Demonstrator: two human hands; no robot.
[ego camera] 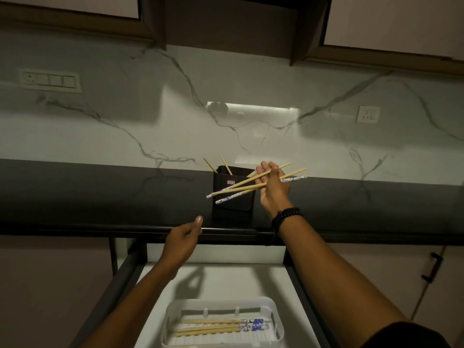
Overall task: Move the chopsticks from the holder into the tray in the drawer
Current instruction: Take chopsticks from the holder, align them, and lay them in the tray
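Observation:
A black holder stands on the dark counter against the marble wall, with a few wooden chopsticks sticking out of it. My right hand grips several chopsticks crosswise in front of the holder; they have blue-and-white patterned ends. My left hand hovers at the counter's front edge with loosely curled fingers, holding nothing. Below, the drawer is pulled out, and a clear plastic tray in it holds several chopsticks lying side by side.
The dark counter runs the full width under a marble backsplash with sockets. Wall cabinets hang overhead. A cabinet door with a black handle lies to the right of the drawer.

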